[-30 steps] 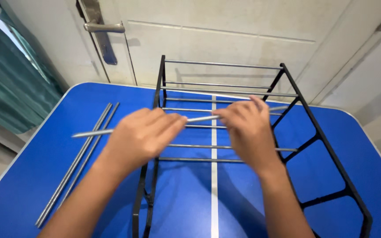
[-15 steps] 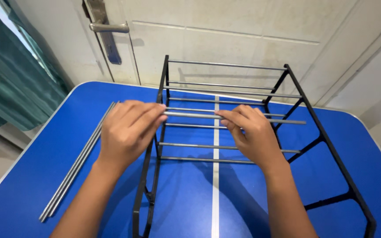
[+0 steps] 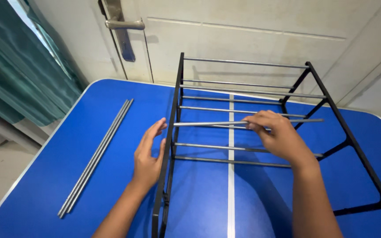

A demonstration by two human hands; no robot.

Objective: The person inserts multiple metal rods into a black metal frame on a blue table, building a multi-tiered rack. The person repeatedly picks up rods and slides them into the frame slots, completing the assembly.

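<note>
A black metal rack frame [image 3: 171, 132] with several silver crossbars stands on a blue table [image 3: 89, 128]. My right hand [image 3: 276, 134] grips a loose silver rod [image 3: 208, 124] near its middle, holding it level across the frame between the two black side panels. My left hand [image 3: 148, 152] is flat and open, its palm against the outside of the left black side panel, near the rod's left end. The rod's right end reaches the right side panel [image 3: 349, 132].
A few spare silver rods [image 3: 95, 157] lie side by side on the table's left part. A white door with a metal handle [image 3: 124, 24] stands behind the table. A green curtain [image 3: 18, 75] hangs at the left.
The left hand has let go of the rod and moved to the outside of the left panel. The rod has shifted right, into the frame, held by the right hand alone.
</note>
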